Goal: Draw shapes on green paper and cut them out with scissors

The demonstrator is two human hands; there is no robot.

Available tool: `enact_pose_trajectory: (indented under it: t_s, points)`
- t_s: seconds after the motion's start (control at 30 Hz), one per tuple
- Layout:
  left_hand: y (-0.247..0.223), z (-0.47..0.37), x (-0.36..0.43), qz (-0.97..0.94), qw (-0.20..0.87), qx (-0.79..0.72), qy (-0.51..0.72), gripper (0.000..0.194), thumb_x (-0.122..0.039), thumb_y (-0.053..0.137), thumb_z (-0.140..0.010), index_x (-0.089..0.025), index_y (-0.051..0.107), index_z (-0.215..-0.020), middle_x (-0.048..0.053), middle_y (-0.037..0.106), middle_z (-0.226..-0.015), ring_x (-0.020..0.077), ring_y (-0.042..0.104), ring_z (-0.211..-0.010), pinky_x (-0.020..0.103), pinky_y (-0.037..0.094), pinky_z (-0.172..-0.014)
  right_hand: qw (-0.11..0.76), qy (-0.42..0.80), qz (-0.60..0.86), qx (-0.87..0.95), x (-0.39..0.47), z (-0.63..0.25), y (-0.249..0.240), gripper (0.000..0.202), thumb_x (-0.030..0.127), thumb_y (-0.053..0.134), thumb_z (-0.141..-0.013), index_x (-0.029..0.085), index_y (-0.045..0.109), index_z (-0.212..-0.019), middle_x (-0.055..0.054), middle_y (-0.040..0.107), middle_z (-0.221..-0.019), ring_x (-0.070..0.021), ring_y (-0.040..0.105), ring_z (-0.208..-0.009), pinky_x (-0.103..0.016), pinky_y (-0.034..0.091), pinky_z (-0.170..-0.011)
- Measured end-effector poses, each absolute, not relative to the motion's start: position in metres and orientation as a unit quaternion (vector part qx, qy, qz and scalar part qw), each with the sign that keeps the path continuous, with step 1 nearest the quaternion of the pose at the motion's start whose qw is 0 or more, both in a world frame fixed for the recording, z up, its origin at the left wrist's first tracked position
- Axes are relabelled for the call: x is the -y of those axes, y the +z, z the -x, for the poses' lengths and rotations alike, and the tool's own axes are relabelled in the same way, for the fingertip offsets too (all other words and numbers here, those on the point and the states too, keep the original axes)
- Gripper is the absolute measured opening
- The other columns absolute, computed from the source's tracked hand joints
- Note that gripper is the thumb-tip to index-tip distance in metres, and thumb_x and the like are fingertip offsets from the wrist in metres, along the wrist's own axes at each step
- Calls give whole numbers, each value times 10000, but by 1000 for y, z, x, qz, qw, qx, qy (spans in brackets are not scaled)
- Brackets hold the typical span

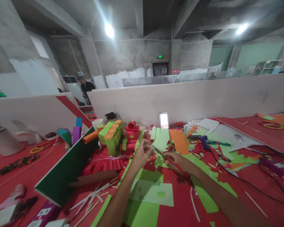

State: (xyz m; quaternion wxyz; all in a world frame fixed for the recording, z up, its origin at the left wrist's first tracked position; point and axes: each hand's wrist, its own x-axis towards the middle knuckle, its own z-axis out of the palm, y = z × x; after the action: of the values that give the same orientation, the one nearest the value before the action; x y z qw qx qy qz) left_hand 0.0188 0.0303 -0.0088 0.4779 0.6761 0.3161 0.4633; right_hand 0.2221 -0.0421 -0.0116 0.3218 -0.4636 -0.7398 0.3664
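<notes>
Red-handled scissors (174,164) are in my right hand (175,160), its fingers wrapped round the handles and the blades pointing up and left. The blade tips reach my left hand (144,149), whose thumb and fingers are pinched together; whatever they hold is too small to make out. Beneath both hands lie green sheets (143,214) and a pale green sheet (168,190) with star outlines drawn on it. Scraps of cut green paper are scattered around on the red table (177,208).
Green and orange paper rolls (112,143) and red rolls (132,136) stand behind my left hand. A dark green board (68,173) leans at the left. A blue glue gun (203,142) with a black cable lies at the right. A person (86,86) is in the background.
</notes>
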Motion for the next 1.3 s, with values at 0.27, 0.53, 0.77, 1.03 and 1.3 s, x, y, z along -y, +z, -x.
enact_pose_trajectory:
  t_s: [0.27, 0.53, 0.77, 1.03, 1.3]
  points:
    - [-12, -17, -32, -680, 478, -309, 461, 270, -257, 617, -776, -209, 435, -969, -42, 565, -703, 117, 566, -635, 226, 422, -606, 329, 370, 454, 741, 43, -222, -13, 348, 491, 578, -834, 155, 596, -922, -21, 610, -758, -134, 561, -611, -225, 433, -557]
    - [-11, -16, -32, -685, 474, -311, 457, 271, -268, 617, -783, -205, 431, -970, -39, 560, -703, 120, 567, -638, 234, 427, -614, 315, 367, 461, 744, 40, -225, -16, 322, 471, 571, -844, 160, 591, -924, -14, 607, -736, -128, 550, -583, -219, 420, -533]
    - [-9, -17, -32, -675, 488, -314, 455, 292, -267, 634, -762, -209, 429, -962, -51, 551, -687, 111, 546, -614, 222, 412, -597, 322, 375, 454, 741, 42, -224, -14, 344, 487, 585, -826, 156, 588, -922, -7, 592, -735, -119, 544, -568, -213, 424, -528]
    - [-8, -17, -31, -679, 484, -313, 454, 294, -256, 631, -760, -207, 424, -962, -51, 551, -688, 111, 538, -615, 223, 406, -598, 319, 390, 457, 733, 42, -224, -12, 355, 506, 591, -808, 164, 590, -905, -12, 600, -743, -130, 563, -582, -212, 434, -514]
    - [-12, -15, -34, -685, 483, -307, 450, 287, -238, 622, -770, -204, 423, -974, -51, 551, -688, 100, 526, -600, 215, 396, -585, 315, 387, 456, 737, 39, -226, -18, 344, 491, 577, -828, 159, 583, -917, -2, 589, -718, -129, 580, -578, -209, 439, -515]
